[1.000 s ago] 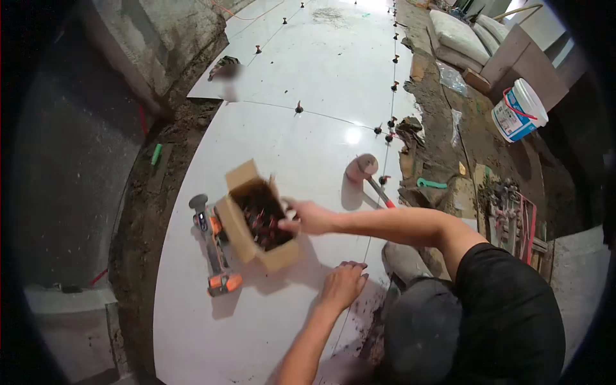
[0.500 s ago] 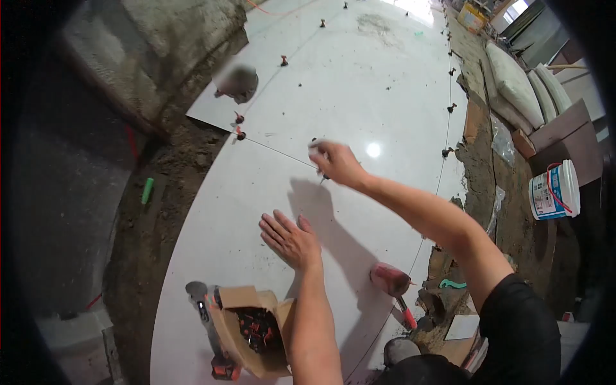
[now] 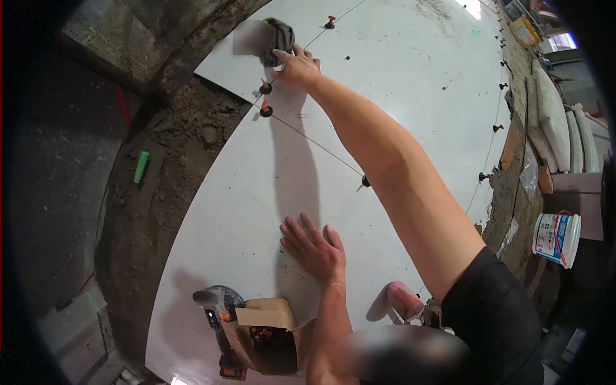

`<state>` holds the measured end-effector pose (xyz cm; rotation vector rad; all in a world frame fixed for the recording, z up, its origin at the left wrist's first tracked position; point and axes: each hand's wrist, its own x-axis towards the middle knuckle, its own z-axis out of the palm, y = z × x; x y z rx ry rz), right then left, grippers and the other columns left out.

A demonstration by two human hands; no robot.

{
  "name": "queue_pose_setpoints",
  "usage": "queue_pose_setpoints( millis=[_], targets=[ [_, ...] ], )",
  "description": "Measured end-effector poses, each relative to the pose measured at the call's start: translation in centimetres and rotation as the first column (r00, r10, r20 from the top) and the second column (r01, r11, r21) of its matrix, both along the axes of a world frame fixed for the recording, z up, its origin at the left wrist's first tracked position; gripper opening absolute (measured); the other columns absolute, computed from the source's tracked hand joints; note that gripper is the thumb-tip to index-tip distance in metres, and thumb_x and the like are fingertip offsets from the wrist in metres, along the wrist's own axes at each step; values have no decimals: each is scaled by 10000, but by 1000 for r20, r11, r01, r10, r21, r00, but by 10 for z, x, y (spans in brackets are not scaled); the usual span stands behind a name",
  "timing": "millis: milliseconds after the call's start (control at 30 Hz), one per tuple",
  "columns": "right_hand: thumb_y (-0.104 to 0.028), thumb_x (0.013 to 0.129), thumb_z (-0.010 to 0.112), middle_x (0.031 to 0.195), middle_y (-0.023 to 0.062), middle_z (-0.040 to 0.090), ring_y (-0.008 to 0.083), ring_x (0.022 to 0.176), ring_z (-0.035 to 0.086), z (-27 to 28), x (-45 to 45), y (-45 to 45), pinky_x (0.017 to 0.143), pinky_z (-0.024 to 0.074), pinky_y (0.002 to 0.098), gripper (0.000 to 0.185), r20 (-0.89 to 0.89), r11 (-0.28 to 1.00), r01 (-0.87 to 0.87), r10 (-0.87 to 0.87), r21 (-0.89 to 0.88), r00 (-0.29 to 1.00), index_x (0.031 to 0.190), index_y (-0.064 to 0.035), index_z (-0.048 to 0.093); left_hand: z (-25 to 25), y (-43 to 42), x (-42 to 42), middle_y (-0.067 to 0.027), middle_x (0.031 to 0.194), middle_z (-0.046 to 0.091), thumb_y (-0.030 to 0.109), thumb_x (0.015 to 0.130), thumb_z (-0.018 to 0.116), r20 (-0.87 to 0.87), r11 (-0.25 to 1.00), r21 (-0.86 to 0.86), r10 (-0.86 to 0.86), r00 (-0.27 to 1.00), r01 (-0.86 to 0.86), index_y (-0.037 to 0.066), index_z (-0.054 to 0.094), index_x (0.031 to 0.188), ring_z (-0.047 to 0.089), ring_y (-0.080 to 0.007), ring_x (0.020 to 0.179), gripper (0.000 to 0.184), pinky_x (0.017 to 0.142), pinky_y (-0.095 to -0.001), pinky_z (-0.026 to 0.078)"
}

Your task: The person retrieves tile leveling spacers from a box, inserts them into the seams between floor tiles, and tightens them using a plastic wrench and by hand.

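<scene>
My left hand [image 3: 314,249] lies flat on the large white tile [image 3: 224,224], fingers spread, holding nothing. My right hand [image 3: 298,68] is stretched far forward with its fingers apart, at the lower edge of a crumpled dark cloth [image 3: 280,40]; no grip on it shows. Just below that hand, two black clips with orange tops [image 3: 265,110] stand along the tile seams. An open cardboard box [image 3: 266,311] of black and red clips is beside my left forearm. Against its left side lies a power tool with a round pad [image 3: 221,333].
A mallet [image 3: 404,301] lies right of my left forearm. More clips [image 3: 484,176] line the right seam. On the rough ground at right are a white bucket [image 3: 557,239] and stacked sacks [image 3: 550,115]. A green cylinder [image 3: 142,167] lies in the dirt at left.
My right hand has moved forward and left from the tile seam to the dark cloth. My left hand remains flat on the tile. The view has shifted.
</scene>
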<state>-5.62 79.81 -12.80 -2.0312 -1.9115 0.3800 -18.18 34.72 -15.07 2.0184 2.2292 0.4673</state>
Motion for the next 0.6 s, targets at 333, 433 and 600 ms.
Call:
queue_pose_setpoints(
  millis=[333, 433, 600],
  targets=[
    [-275, 1070, 810, 1485, 142, 769, 314, 1327, 743, 15, 25, 24, 1131, 571, 416, 456, -527, 935, 113, 87, 335, 845, 1507, -148, 790, 2, -1, -2, -273, 1869, 331, 402, 1170, 598, 27, 1000, -16, 12, 1000, -12, 69, 420, 1777, 311, -497, 1737, 715, 1415, -691, 251],
    [-252, 1093, 821, 1415, 120, 810, 238, 1302, 727, 100, 51, -5, 1128, 556, 362, 478, -793, 918, 19, 331, 396, 511, 1495, -2, 764, 7, -7, -5, -266, 1881, 324, 443, 1207, 502, -18, 999, -41, 10, 1000, -11, 57, 465, 1754, 290, -468, 1754, 671, 1435, -651, 225],
    [-222, 1197, 707, 1393, 107, 812, 191, 1286, 740, 246, 63, -151, 1153, 555, 357, 445, -812, 843, -171, 537, 510, 227, 1551, 47, 704, 6, -10, -4, -250, 1868, 357, 432, 1189, 547, 8, 1000, 19, 24, 1000, -25, 48, 496, 1733, 297, -451, 1754, 668, 1439, -641, 223]
  ],
)
